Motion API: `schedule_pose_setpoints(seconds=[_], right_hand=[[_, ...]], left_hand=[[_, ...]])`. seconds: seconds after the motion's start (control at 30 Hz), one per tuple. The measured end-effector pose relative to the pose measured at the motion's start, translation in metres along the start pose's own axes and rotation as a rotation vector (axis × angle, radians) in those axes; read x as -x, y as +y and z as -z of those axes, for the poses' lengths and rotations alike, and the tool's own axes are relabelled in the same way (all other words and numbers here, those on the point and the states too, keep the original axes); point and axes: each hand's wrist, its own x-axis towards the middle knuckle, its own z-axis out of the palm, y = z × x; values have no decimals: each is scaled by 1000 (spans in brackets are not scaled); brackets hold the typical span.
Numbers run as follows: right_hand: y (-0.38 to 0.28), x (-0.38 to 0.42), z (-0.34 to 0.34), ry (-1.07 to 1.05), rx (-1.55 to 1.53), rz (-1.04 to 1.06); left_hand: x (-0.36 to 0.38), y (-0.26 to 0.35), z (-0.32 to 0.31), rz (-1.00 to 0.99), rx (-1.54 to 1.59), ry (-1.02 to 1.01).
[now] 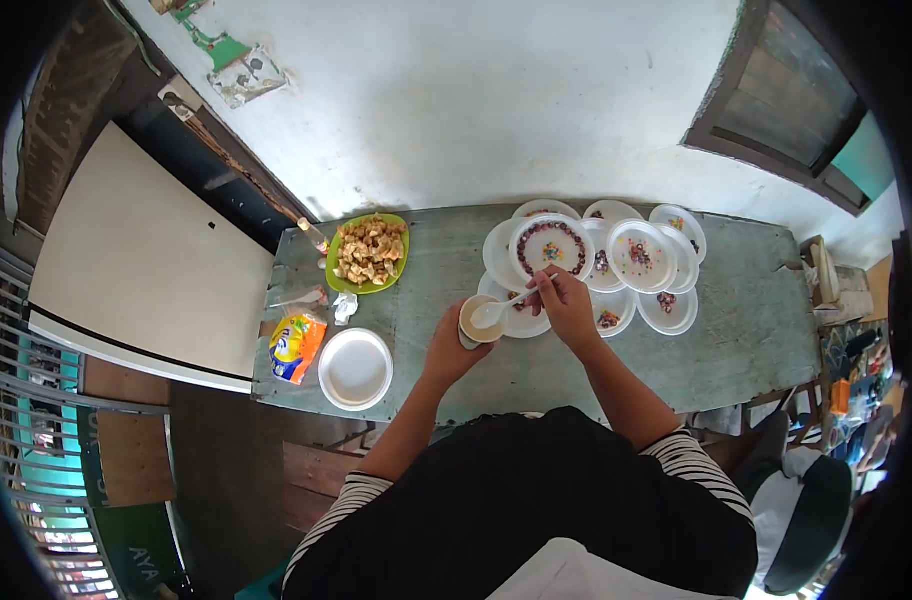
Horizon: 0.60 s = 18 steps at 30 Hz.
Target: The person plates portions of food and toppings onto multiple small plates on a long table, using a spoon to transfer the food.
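Note:
My left hand (450, 352) is wrapped round a small beige cup (490, 333), held tilted over the front half of the table. A white spoon (521, 297) is gripped by its handle in my right hand (570, 308), with its bowl in the mouth of the cup. What the cup contains is hard to make out. Just beyond my hands, a white plate (553, 229) carries a ring of dark red pieces around small coloured bits. Another white plate (643, 282) at right bears coloured bits too. Several more white plates with coloured pieces overlap around them, some partly hidden by my right hand.
At left on the greenish table (436, 250) stand a green plate (406, 262) of browned food pieces, a small bottle (313, 236), an orange-and-blue packet (298, 346), crumpled white paper (345, 306) and a white bowl (356, 369). The wall borders the far edge; a chair (811, 520) is at right.

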Motion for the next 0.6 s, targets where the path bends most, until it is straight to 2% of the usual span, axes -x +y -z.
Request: schedule_pose_setpoints(seconds=[0.23, 0.6], right_hand=[[-2, 6, 2, 30, 54, 33], [2, 5, -1, 64, 10, -27]], left_hand=[[6, -8, 3, -22, 126, -35], [5, -15, 24, -56, 71, -75]])
